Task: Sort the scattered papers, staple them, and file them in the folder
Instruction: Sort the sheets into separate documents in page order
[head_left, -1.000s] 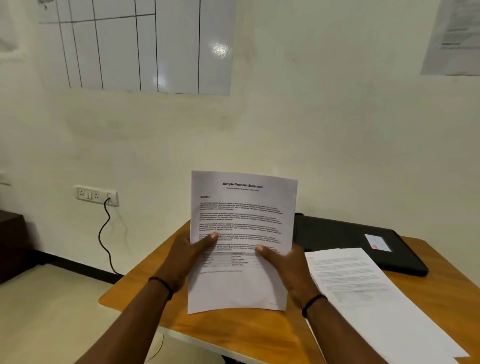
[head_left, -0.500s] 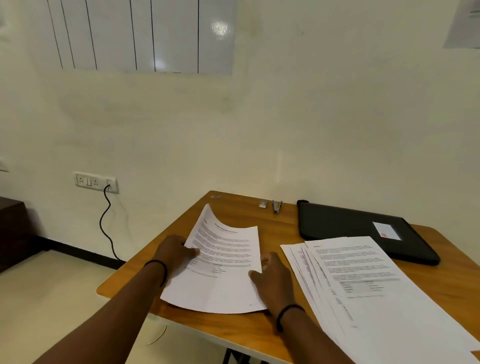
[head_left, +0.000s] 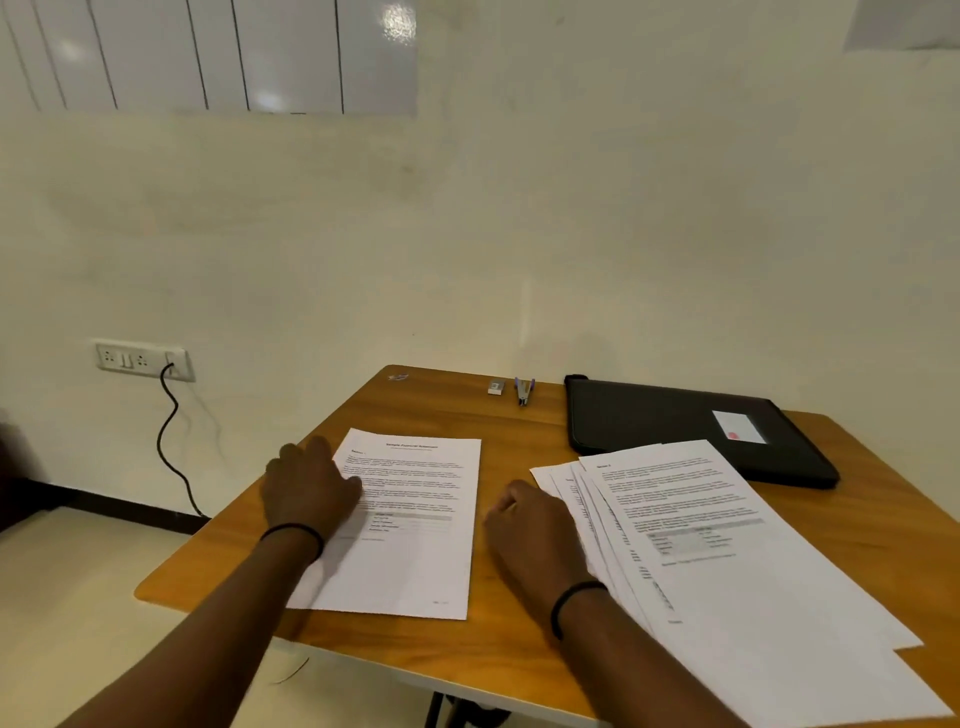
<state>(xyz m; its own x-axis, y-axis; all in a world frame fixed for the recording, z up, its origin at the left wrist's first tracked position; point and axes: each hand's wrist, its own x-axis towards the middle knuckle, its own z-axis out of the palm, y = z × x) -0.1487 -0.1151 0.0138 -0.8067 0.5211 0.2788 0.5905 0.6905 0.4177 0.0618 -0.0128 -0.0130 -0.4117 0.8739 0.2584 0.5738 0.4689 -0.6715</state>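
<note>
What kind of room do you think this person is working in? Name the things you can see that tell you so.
Most likely an office or study room. A wooden desk holds printed papers, a stapler and a black folder, and a ruled whiteboard hangs on the wall.

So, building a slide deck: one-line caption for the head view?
Left hand rests on a printed white sheet beside fanned white papers on a wooden table.
</note>
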